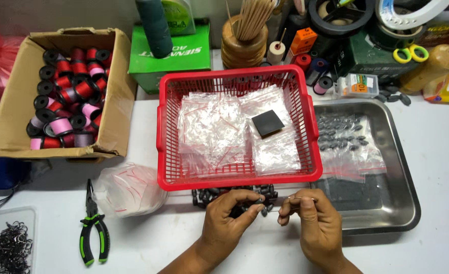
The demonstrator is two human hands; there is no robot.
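Note:
My left hand (pixel 230 215) pinches a small dark oval weight (pixel 258 200) between thumb and forefinger. Opposite it, my right hand (pixel 313 220) holds a thin wire or line (pixel 296 197) with its fingertips, the end pointing toward the weight. Both hands hover just above a small heap of dark oval weights (pixel 219 194) on the white table, right in front of a red plastic basket (pixel 164 127) filled with small clear zip bags and a black square piece (pixel 267 124).
A metal tray (pixel 404 167) with weights and bags lies at the right. At the left are a cardboard box (pixel 8 106) of thread spools, a bag of zip bags (pixel 130 190), green-handled pliers (pixel 93 223) and a tub of hooks (pixel 8 248). Clutter lines the back.

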